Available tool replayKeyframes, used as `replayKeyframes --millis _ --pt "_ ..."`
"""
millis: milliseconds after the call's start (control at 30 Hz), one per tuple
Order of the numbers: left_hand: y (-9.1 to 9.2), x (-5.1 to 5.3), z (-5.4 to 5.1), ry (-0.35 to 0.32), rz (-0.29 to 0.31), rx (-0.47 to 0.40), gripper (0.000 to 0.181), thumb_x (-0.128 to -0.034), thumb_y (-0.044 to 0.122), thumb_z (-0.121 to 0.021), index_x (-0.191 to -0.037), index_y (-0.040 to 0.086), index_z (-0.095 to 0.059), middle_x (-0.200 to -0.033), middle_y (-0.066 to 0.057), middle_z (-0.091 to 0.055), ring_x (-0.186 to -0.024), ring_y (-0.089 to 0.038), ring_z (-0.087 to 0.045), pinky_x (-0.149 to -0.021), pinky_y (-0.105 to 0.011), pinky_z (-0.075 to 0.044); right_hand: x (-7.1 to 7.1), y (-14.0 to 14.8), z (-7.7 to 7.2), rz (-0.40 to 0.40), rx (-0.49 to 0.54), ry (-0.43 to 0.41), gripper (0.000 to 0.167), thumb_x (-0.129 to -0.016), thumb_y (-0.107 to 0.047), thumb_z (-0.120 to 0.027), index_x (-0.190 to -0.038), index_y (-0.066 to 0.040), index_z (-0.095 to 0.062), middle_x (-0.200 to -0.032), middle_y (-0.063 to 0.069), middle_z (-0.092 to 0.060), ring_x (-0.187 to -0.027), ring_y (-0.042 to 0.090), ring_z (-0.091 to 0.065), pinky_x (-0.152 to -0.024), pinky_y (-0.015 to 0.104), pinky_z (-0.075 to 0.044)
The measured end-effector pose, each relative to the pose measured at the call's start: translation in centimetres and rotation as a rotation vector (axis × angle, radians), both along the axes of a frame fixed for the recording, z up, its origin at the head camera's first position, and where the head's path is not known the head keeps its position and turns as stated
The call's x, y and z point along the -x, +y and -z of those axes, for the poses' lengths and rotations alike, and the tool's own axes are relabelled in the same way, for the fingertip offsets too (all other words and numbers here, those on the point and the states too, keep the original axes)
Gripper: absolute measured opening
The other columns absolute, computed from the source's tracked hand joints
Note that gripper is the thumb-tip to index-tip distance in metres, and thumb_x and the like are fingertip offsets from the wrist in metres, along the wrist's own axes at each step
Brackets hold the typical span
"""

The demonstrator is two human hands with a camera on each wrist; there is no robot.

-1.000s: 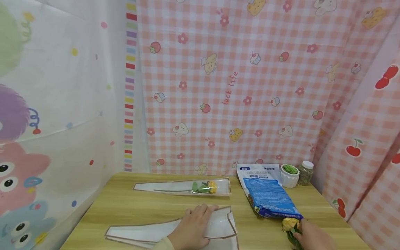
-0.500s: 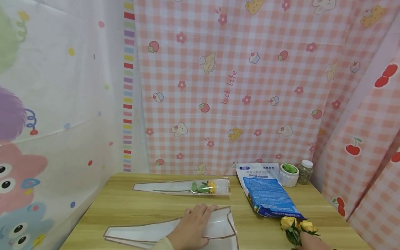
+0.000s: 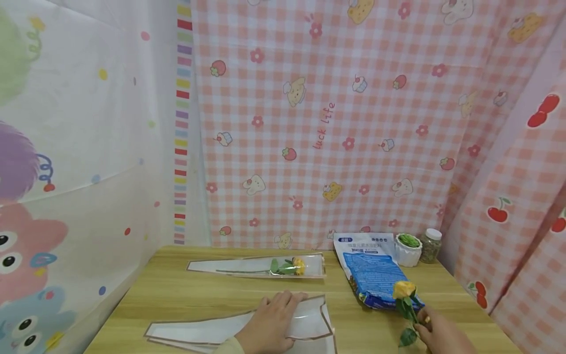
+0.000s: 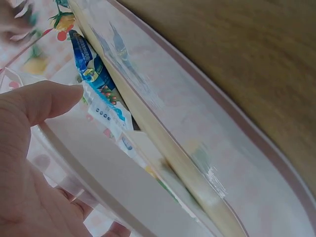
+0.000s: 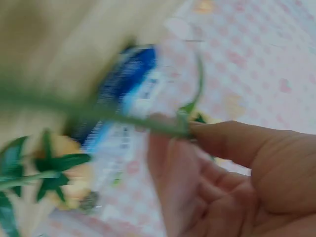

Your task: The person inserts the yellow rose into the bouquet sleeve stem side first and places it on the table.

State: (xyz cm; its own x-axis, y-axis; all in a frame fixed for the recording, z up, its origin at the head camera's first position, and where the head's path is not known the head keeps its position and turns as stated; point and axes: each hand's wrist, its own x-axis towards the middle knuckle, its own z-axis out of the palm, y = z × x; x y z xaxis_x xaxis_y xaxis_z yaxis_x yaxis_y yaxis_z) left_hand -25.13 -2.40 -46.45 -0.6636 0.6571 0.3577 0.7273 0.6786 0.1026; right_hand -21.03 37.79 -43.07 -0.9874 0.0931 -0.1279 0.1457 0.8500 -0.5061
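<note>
A yellow rose (image 3: 404,290) stands with its bloom up in front of the bag, and my right hand (image 3: 442,330) pinches its green stem (image 5: 143,121) between thumb and fingers. Another yellow rose (image 5: 71,170) shows at the lower left of the right wrist view. My left hand (image 3: 271,322) lies over the wide end of a white, brown-edged flower sleeve (image 3: 199,328). In the left wrist view, the sleeve's sheet (image 4: 103,163) passes between thumb and curled fingers. Beneath it lies at least one more sleeve layer, partly hidden by the hand.
A filled sleeve (image 3: 252,265) with a yellow rose (image 3: 298,266) inside lies farther back on the wooden table (image 3: 150,290). At the right stand a blue and white bag (image 3: 376,275), a potted succulent (image 3: 409,250) and a lidded jar (image 3: 431,246).
My right hand has raised one rose from beside another, its bloom moving up and slightly left over the bag's lower corner. The left hand keeps its place on the sleeve.
</note>
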Motion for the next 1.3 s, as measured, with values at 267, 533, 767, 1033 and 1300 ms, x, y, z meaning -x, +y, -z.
replayKeyframes --millis 267,533,767,1033,1300 --pt "-0.1 -0.1 0.0 -0.04 0.001 0.005 0.088 -0.0736 0.031 -0.085 -0.147 0.024 -0.038 -0.12 0.006 -0.05 -0.105 -0.009 -0.049 -0.069 -0.024 -0.031 -2.4 -4.1 -6.3 0.089 0.39 0.4 0.034 -0.107 -0.013 -0.049 -0.13 0.009 -0.037 -0.103 0.021 -0.063 -0.073 0.015 -0.066 -0.062 0.035 -0.059" --pt "-0.1 -0.1 -0.1 -0.037 0.012 0.012 0.087 -0.0746 0.031 -0.085 -0.148 0.022 -0.038 -0.118 0.006 -0.05 -0.104 -0.009 -0.049 -0.068 -0.024 -0.032 -2.9 -5.4 -6.8 0.127 0.85 0.649 0.027 -0.104 -0.016 -0.055 -0.122 -0.01 -0.036 -0.1 -0.011 -0.062 -0.086 0.003 -0.066 -0.069 0.029 -0.06" --pt "-0.1 -0.1 -0.1 -0.04 0.0 0.006 0.088 -0.0736 0.031 -0.084 -0.148 0.023 -0.038 -0.119 0.006 -0.05 -0.106 -0.01 -0.05 -0.07 -0.025 -0.033 -2.5 -7.0 -6.7 0.118 1.21 0.889 0.017 -0.1 0.002 -0.056 -0.112 -0.004 -0.045 -0.098 0.001 -0.067 -0.086 0.011 -0.071 -0.066 0.031 -0.06" --pt "-0.2 0.0 -0.2 -0.033 0.008 0.019 0.091 -0.0734 0.031 -0.085 -0.149 0.023 -0.036 -0.119 0.006 -0.05 -0.107 -0.012 -0.05 -0.07 -0.026 -0.033 -1.9 -8.9 -5.5 0.15 1.247 0.835 0.018 -0.101 0.0 -0.055 -0.112 -0.006 -0.041 -0.099 -0.004 -0.067 -0.09 0.008 -0.069 -0.07 0.03 -0.06" --pt "0.0 0.0 -0.5 -0.008 0.001 -0.029 0.091 -0.0738 0.031 -0.085 -0.15 0.022 -0.036 -0.118 0.005 -0.052 -0.11 -0.011 -0.05 -0.075 -0.028 -0.038 -1.2 -10.9 -4.2 0.174 1.182 0.706 0.02 -0.104 -0.009 -0.055 -0.11 -0.006 -0.035 -0.098 -0.003 -0.058 -0.095 0.009 -0.062 -0.079 0.034 -0.059"
